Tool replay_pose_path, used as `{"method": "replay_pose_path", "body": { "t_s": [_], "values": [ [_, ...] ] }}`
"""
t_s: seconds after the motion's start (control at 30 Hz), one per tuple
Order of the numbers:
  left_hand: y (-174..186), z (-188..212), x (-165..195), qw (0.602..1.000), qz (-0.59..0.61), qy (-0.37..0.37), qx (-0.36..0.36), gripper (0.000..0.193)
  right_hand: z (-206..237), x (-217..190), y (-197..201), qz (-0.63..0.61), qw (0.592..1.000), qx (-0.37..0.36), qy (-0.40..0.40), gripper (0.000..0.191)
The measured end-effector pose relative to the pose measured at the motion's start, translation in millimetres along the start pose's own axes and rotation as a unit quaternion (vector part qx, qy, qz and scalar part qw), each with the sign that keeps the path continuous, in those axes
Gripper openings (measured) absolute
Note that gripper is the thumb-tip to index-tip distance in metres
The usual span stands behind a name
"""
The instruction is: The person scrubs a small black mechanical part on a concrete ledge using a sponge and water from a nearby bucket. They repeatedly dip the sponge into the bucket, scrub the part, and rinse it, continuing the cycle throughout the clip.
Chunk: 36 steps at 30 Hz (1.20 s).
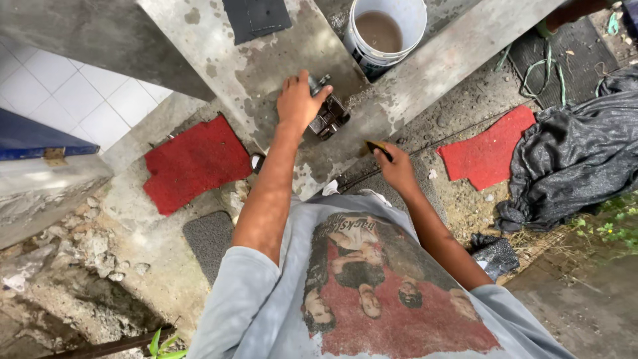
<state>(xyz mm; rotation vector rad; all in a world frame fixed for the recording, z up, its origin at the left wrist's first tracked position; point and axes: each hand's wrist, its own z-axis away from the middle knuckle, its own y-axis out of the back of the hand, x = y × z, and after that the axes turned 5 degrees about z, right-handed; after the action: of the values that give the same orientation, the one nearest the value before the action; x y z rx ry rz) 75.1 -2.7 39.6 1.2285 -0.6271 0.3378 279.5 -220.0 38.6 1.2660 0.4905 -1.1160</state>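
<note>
Left hand (298, 101) gripping dark metal part (329, 114) on wet concrete slab (266, 66), right hand (396, 167) closed on small tool (377, 147) (outdoors)

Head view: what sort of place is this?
Probably an outdoor building or repair site: a wet grey concrete slab, a white plastic bucket of murky water, and broken rubble on the ground.

Your left hand (298, 101) sits on a dark metal block (328, 114), kinda greasy with a dull shine; the slab (246, 73) under it is rough matt concrete, blotchy with damp patches; the bucket (399, 30) looks like smooth white plastic holding murky water; those red mats (193, 163) are coarse and fuzzy; the black sheet (575, 156) is crinkled woven plastic with a slight sheen.
</note>
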Motion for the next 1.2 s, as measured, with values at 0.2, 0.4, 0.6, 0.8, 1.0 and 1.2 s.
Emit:
{"method": "replay_pose_path", "body": {
  "t_s": [0.2, 0.4, 0.6, 0.8, 1.0, 1.2],
  "values": [
    [-2.6, 4.9, -6.0, 0.996, -0.067, 0.046, 0.024, 0.076, -23.1, -45.8, -19.2, 0.19, 0.956, 0.028, 0.221, 0.046],
    [-12.7, -3.3, -9.8, 0.996, -0.083, 0.012, 0.044, 0.071, -42.4, -44.7, -38.7, 0.337, 0.85, 0.015, 0.404, 0.048],
    [-12.2, 0.1, -11.1, 0.995, -0.089, -0.007, 0.048, 0.072, -38.2, -29.9, -49.6, 0.435, 0.816, 0.035, 0.379, 0.049],
    [-7.5, -0.1, -9.5, 0.996, -0.08, -0.008, 0.029, 0.074, -54.4, -27.9, -33.4, 0.543, 0.735, 0.022, 0.406, 0.065],
    [-13.7, -2.0, -11.1, 0.994, -0.088, -0.028, 0.055, 0.07, -50.9, -33.3, -47.5, 0.243, 0.94, -0.176, 0.163, 0.065],
    [-11.5, -8.2, -15.9, 0.997, -0.073, -0.025, 0.011, 0.069, -55.2, -26.2, -39.7, 0.326, 0.901, -0.141, 0.251, 0.069]
  ]
}}
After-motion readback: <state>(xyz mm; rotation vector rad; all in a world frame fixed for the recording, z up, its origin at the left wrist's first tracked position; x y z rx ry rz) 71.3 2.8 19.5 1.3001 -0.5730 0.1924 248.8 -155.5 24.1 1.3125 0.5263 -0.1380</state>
